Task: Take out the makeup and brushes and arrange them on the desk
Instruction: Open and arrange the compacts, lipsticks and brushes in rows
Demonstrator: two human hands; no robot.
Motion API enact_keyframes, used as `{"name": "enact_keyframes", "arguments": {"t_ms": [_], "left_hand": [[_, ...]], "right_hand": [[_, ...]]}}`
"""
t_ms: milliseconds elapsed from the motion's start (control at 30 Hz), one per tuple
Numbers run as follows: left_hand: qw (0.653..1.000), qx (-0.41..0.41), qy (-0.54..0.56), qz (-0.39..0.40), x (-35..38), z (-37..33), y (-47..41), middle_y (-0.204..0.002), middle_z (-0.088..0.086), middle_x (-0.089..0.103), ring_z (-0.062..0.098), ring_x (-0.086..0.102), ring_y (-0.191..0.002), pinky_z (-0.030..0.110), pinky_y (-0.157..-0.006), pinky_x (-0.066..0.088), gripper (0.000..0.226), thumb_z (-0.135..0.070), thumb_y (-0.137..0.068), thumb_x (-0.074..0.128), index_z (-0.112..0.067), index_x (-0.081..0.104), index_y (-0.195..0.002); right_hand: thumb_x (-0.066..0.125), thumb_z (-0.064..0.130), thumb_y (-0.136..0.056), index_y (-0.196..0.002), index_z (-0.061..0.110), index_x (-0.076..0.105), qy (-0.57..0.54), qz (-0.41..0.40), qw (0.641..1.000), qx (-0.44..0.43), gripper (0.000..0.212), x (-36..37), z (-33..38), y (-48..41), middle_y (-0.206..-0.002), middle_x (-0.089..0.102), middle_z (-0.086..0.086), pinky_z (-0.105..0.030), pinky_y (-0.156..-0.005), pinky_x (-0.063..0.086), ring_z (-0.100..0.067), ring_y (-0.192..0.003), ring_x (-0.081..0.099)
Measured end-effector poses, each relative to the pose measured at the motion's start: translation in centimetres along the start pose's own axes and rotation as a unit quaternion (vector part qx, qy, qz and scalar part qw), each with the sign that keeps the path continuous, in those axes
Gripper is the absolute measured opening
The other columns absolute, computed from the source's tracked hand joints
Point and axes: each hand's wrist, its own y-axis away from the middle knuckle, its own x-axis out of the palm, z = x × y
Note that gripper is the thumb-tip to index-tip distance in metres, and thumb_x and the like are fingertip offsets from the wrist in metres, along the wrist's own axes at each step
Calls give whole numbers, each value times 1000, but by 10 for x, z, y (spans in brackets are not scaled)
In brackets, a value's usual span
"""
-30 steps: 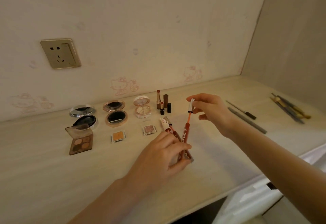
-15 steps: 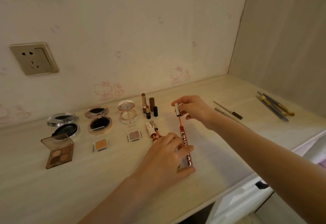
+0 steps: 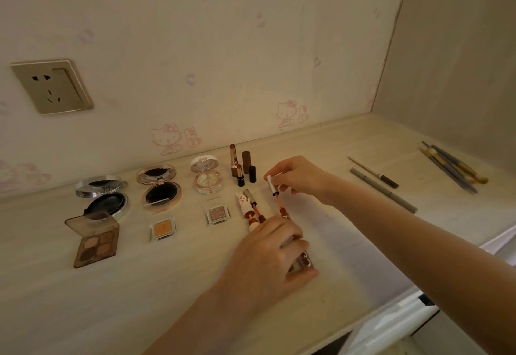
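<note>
On the pale desk (image 3: pixel 167 299) my left hand (image 3: pixel 268 257) grips the tube of a lip gloss (image 3: pixel 303 259) lying near the middle. My right hand (image 3: pixel 296 176) pinches its silver cap (image 3: pixel 270 184), with the orange wand (image 3: pixel 279 202) reaching down to the tube's neck. Two more lip glosses (image 3: pixel 251 209) lie open just left of it. Behind them stand lipsticks (image 3: pixel 241 166). Open compacts (image 3: pixel 159 187) and small eyeshadow pans (image 3: pixel 163 229) sit in rows to the left, with a brown palette (image 3: pixel 96 240) at the far left.
Two slim grey pencils (image 3: pixel 382 187) lie to the right of my right hand, and several brushes (image 3: pixel 452 167) rest near the right wall. A socket (image 3: pixel 51 86) is on the back wall. The desk's front edge runs along the lower right.
The gloss has come down from a raised tilt to lie nearly flat on the desk, with the wand lowered toward the tube. My view has shifted to the right.
</note>
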Motion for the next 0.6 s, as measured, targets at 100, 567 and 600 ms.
{"name": "enact_keyframes", "arguments": {"t_ms": [100, 567, 600], "left_hand": [[1000, -15, 12, -3, -1, 0, 1, -99, -3, 64, 15, 58, -99, 29, -85, 51, 33, -46, -83, 67, -16, 74, -95], [996, -69, 54, 1, -2, 4, 5, -93, -5, 63, 12, 57, -94, 29, -91, 47, 27, -42, -82, 68, -18, 75, -91], [996, -70, 55, 1, -1, 5, 6, -93, -6, 63, 12, 57, -94, 29, -95, 46, 27, -42, -82, 69, -18, 75, -91]], "right_hand": [[61, 17, -90, -103, 13, 72, 9, -1, 1000, -10, 17, 4, 0, -4, -83, 65, 8, -15, -58, 41, -7, -73, 57], [64, 24, -87, -101, 19, 72, 97, -25, 993, -64, 17, 26, -3, -24, -90, 69, 1, -22, -78, 44, -13, -91, 62], [64, 24, -87, -101, 19, 72, 100, -27, 992, -67, 17, 27, -4, -24, -92, 69, 1, -22, -78, 44, -13, -92, 62]]}}
